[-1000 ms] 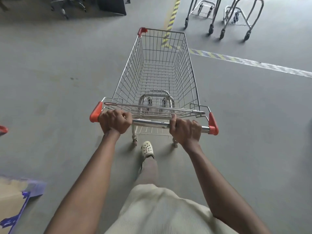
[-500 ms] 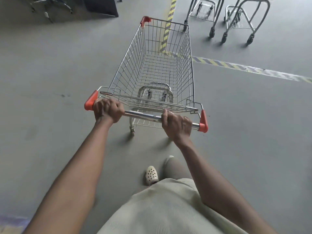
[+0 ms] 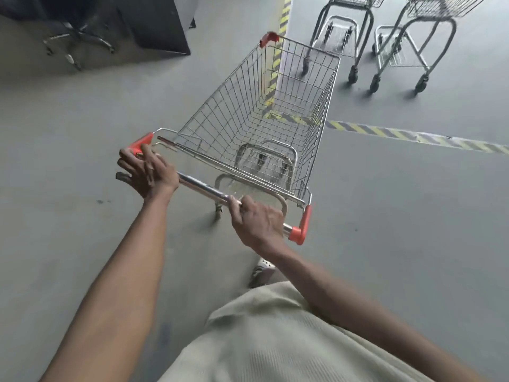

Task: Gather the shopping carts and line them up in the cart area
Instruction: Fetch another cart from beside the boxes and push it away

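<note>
An empty wire shopping cart (image 3: 264,114) with red corner caps stands in front of me, its nose angled to the right. My right hand (image 3: 259,221) grips the chrome handle bar (image 3: 203,188) near its right end. My left hand (image 3: 147,170) has its fingers spread straight and rests against the bar's left end by the red cap. Two parked carts (image 3: 344,37) (image 3: 413,45) stand side by side at the top right, beyond the striped line.
Yellow-and-black floor tape (image 3: 413,133) marks a corner on the grey concrete; the cart's front sits over it. A dark panel (image 3: 154,26) and an office chair base (image 3: 77,37) stand at the top left. My shoe (image 3: 260,270) shows below the handle.
The cart has swung its nose to the right and rolled closer to the parked carts. My left hand has opened from a full grip on the bar; my right hand keeps its grip.
</note>
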### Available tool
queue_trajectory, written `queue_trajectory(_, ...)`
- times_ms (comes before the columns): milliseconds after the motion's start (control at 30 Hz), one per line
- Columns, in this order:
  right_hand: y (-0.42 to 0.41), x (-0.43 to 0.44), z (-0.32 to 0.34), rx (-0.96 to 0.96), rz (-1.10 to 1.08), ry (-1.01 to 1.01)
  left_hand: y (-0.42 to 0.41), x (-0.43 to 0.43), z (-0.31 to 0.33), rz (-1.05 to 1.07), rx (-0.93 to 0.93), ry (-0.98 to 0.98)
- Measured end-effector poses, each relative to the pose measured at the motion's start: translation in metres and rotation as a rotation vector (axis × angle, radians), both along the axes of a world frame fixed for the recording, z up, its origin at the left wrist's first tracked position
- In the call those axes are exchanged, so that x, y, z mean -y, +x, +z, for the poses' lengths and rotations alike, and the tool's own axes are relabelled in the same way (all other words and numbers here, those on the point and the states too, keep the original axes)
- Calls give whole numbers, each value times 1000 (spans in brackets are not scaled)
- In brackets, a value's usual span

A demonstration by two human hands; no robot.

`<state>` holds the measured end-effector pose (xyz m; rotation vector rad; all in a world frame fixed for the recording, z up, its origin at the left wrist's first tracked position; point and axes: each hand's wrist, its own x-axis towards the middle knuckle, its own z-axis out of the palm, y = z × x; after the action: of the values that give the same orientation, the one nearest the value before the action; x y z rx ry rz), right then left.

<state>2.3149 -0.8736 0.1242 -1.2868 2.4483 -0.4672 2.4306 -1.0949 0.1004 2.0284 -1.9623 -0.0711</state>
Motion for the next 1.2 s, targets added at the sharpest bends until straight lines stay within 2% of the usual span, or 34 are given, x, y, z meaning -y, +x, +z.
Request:
queue_trajectory(100, -28, 38, 3, 13, 14, -3, -35, 41, 4, 32, -83, 41)
queue_trajectory(300, -93, 94, 6, 4, -14, 34, -103, 99, 4, -34, -98, 71)
queue_trajectory(633, -210, 204, -5, -33, -184, 41, -246, 215, 1, -156, -94, 64)
queue_trajectory(700, -234, 224, -4, -50, -217, 58, -273, 239, 1, -265, 6, 36)
queue_trajectory(800, -269, 248, -4, -79, -283, 94, -312, 279, -3, -572, 95, -80)
queue_trajectory(933, -313, 274, -7, -230, -391, 55, -375, 321, 4, -869, 180, -72)
queue_trajectory(1033, -349, 292, -6, -264, -460, 68, -422, 335, 16, -975, 253, 18)
queue_trajectory(1200, -407, 306, -7, -262, -538, 28, -498, 353, 15, -1057, 254, 57)
